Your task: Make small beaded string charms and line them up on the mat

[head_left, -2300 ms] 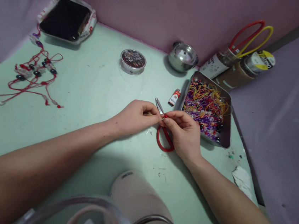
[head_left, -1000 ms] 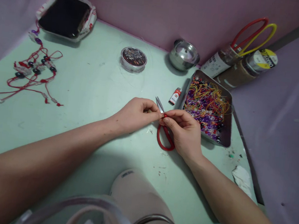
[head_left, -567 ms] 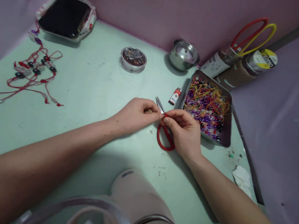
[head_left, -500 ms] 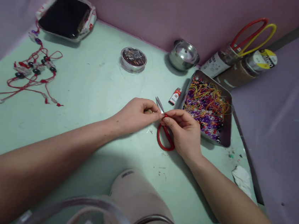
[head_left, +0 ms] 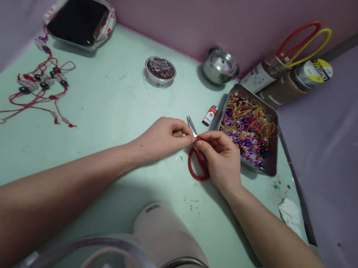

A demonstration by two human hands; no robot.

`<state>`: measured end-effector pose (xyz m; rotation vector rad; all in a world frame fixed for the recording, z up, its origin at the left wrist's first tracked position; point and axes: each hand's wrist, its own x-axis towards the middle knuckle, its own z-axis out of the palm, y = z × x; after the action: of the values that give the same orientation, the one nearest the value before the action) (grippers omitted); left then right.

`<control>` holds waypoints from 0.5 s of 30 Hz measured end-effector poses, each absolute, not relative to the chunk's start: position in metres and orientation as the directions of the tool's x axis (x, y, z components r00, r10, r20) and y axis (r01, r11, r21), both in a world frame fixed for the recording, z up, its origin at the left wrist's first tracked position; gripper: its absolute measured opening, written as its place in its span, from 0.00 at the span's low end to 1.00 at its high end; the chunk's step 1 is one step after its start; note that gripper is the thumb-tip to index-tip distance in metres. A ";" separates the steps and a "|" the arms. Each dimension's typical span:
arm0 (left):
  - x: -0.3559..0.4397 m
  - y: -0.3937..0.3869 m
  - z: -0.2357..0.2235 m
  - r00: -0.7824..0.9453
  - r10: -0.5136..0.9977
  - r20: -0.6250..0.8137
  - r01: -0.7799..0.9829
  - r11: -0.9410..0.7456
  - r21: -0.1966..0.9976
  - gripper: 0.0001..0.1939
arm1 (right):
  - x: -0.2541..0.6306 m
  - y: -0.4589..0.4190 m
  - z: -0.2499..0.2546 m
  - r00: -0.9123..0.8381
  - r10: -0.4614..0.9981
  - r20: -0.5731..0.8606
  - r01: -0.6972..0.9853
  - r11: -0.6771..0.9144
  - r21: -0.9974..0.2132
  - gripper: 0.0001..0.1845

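Note:
My left hand and my right hand meet fingertip to fingertip above the table, both pinched closed. A small red bead shows at the right thumb and forefinger. What the left fingertips pinch is too small and covered to name. Beneath the hands lie scissors with red handles, blades pointing away from me; the fingers hide their middle. A red and white lighter rests just beyond the right fingers. Close on the right is a metal tray of purple, red, black and clear beads with yellow and orange threads.
A spool of line and a steel bowl stand toward the back. Jars occupy the back right corner. Red beaded cords lie at left, below a black tray. A large pale tumbler stands in front of me.

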<state>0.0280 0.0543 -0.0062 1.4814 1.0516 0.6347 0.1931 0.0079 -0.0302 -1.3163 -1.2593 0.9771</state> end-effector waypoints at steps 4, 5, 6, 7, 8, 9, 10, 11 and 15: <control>0.028 0.054 -0.005 0.446 0.878 -0.173 0.260 0.058 0.964 0.08 | 0.193 0.008 -0.029 0.123 0.988 0.091 0.169 0.070 -0.983 0.06; 0.029 0.054 -0.004 0.447 0.878 -0.172 0.259 0.058 0.964 0.08 | 0.193 0.008 -0.029 0.123 0.989 0.087 0.169 0.066 -0.983 0.06; 0.029 0.054 -0.004 0.448 0.877 -0.172 0.257 0.058 0.965 0.08 | 0.193 0.007 -0.029 0.124 0.989 0.083 0.167 0.062 -0.984 0.05; 0.029 0.054 -0.004 0.450 0.876 -0.172 0.255 0.059 0.965 0.08 | 0.193 0.007 -0.029 0.125 0.989 0.080 0.165 0.059 -0.985 0.05; 0.029 0.054 -0.004 0.452 0.875 -0.173 0.254 0.059 0.965 0.09 | 0.193 0.007 -0.029 0.125 0.989 0.078 0.163 0.057 -0.985 0.05; 0.029 0.055 -0.004 0.453 0.874 -0.175 0.256 0.061 0.965 0.09 | 0.193 0.007 -0.029 0.125 0.989 0.078 0.161 0.058 -0.985 0.05; 0.029 0.055 -0.004 0.453 0.874 -0.177 0.258 0.062 0.964 0.09 | 0.193 0.008 -0.029 0.123 0.989 0.080 0.158 0.060 -0.986 0.06; 0.029 0.055 -0.004 0.453 0.873 -0.178 0.260 0.062 0.964 0.08 | 0.193 0.008 -0.030 0.121 0.989 0.082 0.156 0.062 -0.986 0.06; 0.029 0.054 -0.004 0.451 0.874 -0.180 0.267 0.060 0.962 0.08 | 0.194 0.008 -0.031 0.116 0.989 0.086 0.157 0.068 -0.985 0.06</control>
<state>0.0285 0.0544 -0.0037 1.4830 1.0589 0.6235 0.1936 0.0076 -0.0308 -1.3174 -1.2628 0.9850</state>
